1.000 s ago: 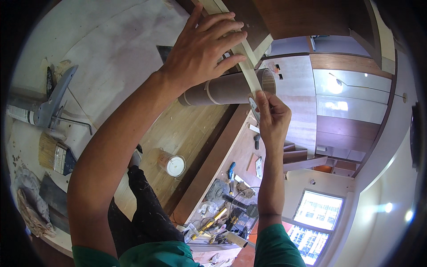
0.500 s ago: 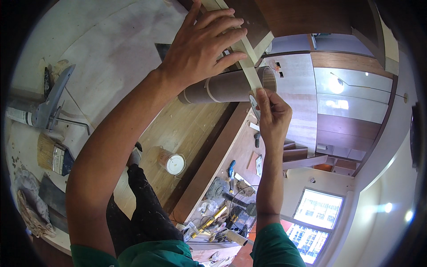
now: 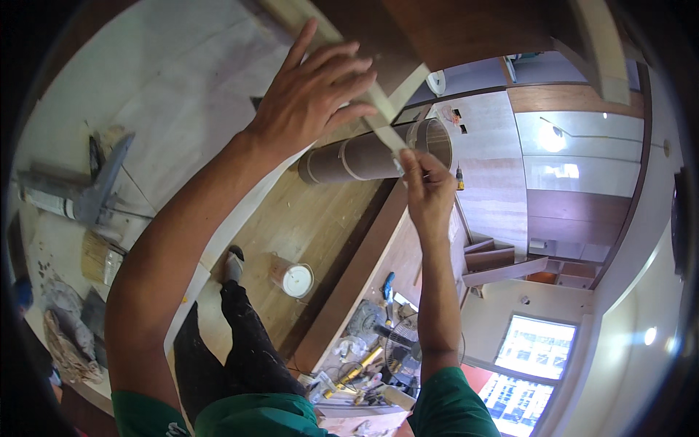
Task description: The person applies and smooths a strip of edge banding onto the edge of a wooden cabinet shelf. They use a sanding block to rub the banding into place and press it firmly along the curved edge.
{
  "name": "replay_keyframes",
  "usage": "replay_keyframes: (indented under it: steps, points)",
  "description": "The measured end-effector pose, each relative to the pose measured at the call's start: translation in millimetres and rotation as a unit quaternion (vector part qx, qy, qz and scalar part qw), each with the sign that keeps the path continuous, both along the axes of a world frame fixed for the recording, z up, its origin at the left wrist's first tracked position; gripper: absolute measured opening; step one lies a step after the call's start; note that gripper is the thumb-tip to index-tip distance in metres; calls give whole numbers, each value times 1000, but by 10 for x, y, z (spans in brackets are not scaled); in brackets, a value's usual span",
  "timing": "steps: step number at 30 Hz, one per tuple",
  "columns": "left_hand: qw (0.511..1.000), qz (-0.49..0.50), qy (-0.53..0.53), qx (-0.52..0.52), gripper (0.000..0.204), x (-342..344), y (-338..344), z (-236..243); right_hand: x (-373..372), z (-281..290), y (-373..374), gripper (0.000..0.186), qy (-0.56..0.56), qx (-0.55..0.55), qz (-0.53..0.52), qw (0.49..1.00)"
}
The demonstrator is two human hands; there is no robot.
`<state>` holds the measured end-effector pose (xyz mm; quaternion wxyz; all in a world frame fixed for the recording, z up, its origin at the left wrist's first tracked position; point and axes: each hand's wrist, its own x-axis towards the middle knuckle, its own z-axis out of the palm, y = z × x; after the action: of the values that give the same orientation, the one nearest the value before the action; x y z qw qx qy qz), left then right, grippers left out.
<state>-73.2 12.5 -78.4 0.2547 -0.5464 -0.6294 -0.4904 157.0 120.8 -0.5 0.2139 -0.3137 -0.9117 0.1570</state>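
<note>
My right hand (image 3: 429, 188): pinching pale tape strip (image 3: 392, 138); left hand (image 3: 300, 102): splayed along it, seemingly smoothing; next calls for even tension

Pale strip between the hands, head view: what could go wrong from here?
1. The right hand pinches the pale strip near its lower end while the left hand is spread over the edge above; an uneven pull might skew or crease it.
2. The white-topped bucket stands close to the person's foot; with both hands raised, a careless sidestep could knock it.
</note>
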Motion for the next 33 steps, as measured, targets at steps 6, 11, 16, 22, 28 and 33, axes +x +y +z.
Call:
replay_keyframes:
  steps: [6,11,16,22,28,33]
  points:
    - [980,-151,80,-99,40,115,17,291,49,187,-147,22,-33,-20,-42,998]
    - [977,-173,54,-113,33,158,80,326,66,131,-7,19,4,43,2,999]
    - [976,-147,90,-131,31,175,13,519,38,105,62,22,14,27,18,999]
    - [956,-136,152,-208,31,162,-44,702,64,46,136,20,47,4,58,997]
    - [950,-122,168,-235,34,213,-87,810,41,-49,237,18,65,-23,94,993]
    - [956,-120,133,-231,55,105,-45,650,2,-21,325,17,65,-30,107,992]
